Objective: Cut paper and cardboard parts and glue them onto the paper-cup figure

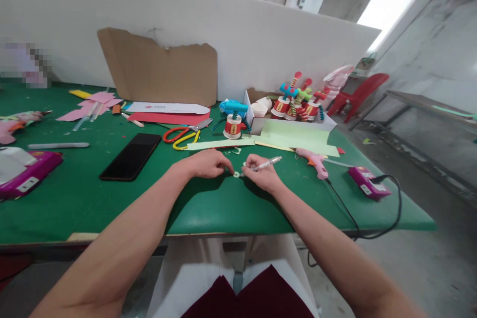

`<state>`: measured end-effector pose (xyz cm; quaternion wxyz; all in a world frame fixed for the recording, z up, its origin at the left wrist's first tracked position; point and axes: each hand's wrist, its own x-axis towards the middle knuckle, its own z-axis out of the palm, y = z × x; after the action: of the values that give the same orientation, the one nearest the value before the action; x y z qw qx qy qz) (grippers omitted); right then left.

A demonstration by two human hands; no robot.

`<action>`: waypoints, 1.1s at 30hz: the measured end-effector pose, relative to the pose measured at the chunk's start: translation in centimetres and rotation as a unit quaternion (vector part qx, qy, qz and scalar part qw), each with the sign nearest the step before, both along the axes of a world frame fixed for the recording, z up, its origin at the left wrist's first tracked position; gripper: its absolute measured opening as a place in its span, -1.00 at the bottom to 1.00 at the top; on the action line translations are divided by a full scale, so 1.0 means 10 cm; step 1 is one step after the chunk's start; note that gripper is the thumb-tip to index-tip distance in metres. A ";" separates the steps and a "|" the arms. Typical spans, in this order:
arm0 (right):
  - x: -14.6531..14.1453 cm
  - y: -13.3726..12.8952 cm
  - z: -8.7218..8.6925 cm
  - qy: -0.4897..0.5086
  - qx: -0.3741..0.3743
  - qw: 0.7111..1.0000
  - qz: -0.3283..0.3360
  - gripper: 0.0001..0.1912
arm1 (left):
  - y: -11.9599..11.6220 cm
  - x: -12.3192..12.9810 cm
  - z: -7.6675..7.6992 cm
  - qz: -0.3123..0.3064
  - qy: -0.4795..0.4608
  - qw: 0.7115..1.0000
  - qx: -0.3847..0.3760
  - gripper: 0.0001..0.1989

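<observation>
My right hand [261,173] is closed around a white and silver pen [269,163], whose lower end points at a small pale paper disc [236,174] lying on the table. At the disc's left edge is a fingertip of my left hand [210,163], pinning it down with the fingers curled. A second pale bit of paper shows by my right thumb, partly hidden. Just behind the hands lie a pale green paper strip [219,144] and small paper scraps [235,151]. A red paper-cup figure with a blue top [233,124] stands beyond them.
Scissors [186,133] and a black phone [131,157] lie to the left. On the right are a pink glue gun [313,160], its cord and a purple power block [368,183]. A white box [257,121] holds several cup figures; green paper [294,134] leans before it.
</observation>
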<state>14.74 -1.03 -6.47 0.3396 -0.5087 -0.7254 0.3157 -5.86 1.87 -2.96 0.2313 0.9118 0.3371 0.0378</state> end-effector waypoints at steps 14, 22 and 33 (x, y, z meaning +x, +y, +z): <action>-0.01 -0.01 0.01 0.002 -0.009 1.000 0.004 -0.83 | -0.01 0.00 0.00 0.001 0.001 1.000 0.005 -0.56; 0.00 0.00 -0.01 0.003 -0.003 1.000 0.016 -0.83 | -0.01 0.00 0.00 -0.001 -0.002 1.000 0.008 -0.56; -0.01 -0.01 0.00 0.011 -0.009 1.000 0.018 -0.82 | 0.00 0.01 -0.01 0.000 -0.001 1.000 0.004 -0.56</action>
<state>14.63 -1.10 -6.43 0.3375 -0.4952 -0.7274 0.3343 -5.80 1.89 -3.09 0.2283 0.9127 0.3367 0.0399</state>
